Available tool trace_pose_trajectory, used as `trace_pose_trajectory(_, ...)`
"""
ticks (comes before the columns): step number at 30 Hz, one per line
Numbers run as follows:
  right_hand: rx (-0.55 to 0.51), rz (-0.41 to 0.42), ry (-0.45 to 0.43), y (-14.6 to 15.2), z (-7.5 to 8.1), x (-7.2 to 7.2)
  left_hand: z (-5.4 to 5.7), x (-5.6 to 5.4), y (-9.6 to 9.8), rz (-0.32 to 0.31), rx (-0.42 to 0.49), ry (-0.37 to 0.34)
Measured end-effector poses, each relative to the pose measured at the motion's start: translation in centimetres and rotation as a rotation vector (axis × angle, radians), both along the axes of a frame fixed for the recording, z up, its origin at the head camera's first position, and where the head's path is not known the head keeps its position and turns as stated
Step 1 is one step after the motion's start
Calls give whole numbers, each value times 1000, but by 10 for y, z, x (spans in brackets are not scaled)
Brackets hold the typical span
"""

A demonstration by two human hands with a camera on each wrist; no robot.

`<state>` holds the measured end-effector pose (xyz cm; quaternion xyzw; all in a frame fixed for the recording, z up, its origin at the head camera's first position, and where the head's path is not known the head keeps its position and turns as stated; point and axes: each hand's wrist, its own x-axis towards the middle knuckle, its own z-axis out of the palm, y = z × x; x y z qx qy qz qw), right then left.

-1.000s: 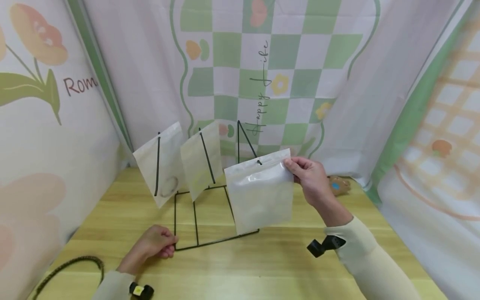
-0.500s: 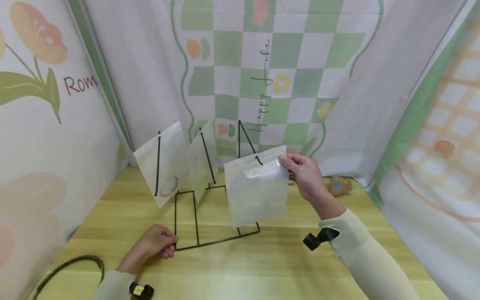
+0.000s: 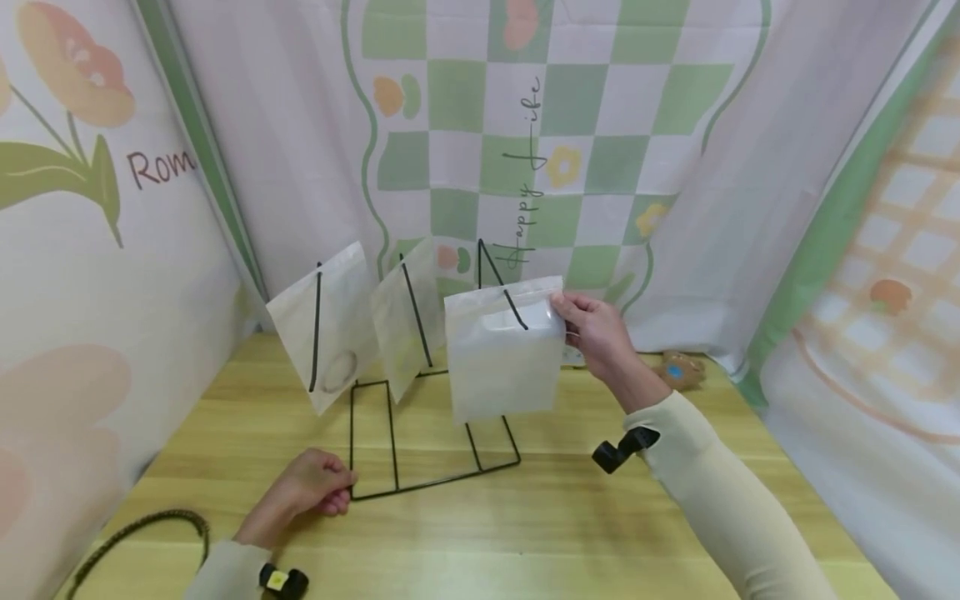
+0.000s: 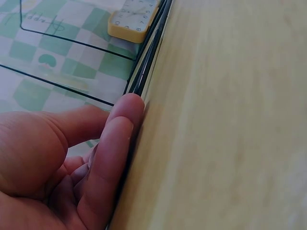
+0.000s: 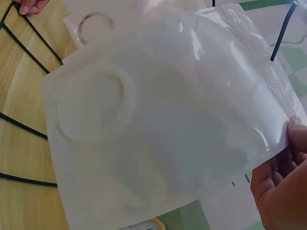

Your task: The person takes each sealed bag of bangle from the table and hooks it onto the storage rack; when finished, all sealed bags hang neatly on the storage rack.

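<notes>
A black wire display rack (image 3: 442, 481) stands on the wooden table. My left hand (image 3: 318, 483) pinches the near left corner of its base. With thumb and fingers, my right hand (image 3: 600, 333) grips the upper right edge of a whitish translucent zip bag (image 3: 502, 367). One sloping prong (image 3: 517, 310) of the rack passes through the bag's top, its tip sticking out in front. A ring-shaped item (image 5: 127, 93) shows inside this bag in the right wrist view. Two similar bags, a left one (image 3: 341, 308) and a middle one (image 3: 390, 342), hang on the other prongs.
A brown object with a blue spot (image 3: 681, 371) lies at the back right. A dark braided loop (image 3: 150, 518) is at the front left. Behind the rack, the left wrist view shows a yellow-edged object with numerals (image 4: 132, 21). Patterned curtains (image 3: 637, 108) enclose the table.
My right hand has moved up and left, taking the bag farther back along the prong, so more of the tip shows. The middle bag has swung; my left hand has stayed put.
</notes>
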<state>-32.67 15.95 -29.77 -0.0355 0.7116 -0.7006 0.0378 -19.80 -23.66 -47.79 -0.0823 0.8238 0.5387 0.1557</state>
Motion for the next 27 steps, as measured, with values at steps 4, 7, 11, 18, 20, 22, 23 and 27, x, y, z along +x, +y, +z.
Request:
trace_pose_trajectory(4,-25,1,-16,-6,3,-8,1,0,-1,-5,4,4)
trace_pose_trajectory(7,-48,-9,-40,-10,6,-15,2,0,-1,-9,13,2)
trace_pose_trajectory(11,-64,-34,-71,-14,6,-23,3,0,-1,-14,25,3)
trace_pose_trajectory(18,-83,-60,-83,-17,5,-32,1,-2,-2,-17,35,9)
trace_pose_trajectory(20,-85,-69,-84,-18,4,-35,0,-2,-2,-14,32,10)
trace_pose_trajectory(22,-83,-76,-81,-20,3,-38,-1,-2,-2,-9,32,6)
trace_pose_trajectory(23,-83,-79,-79,-20,3,-40,-1,-1,-2,-6,30,4)
trace_pose_trajectory(27,-78,-97,-62,-23,2,-45,0,-1,0,-6,32,0)
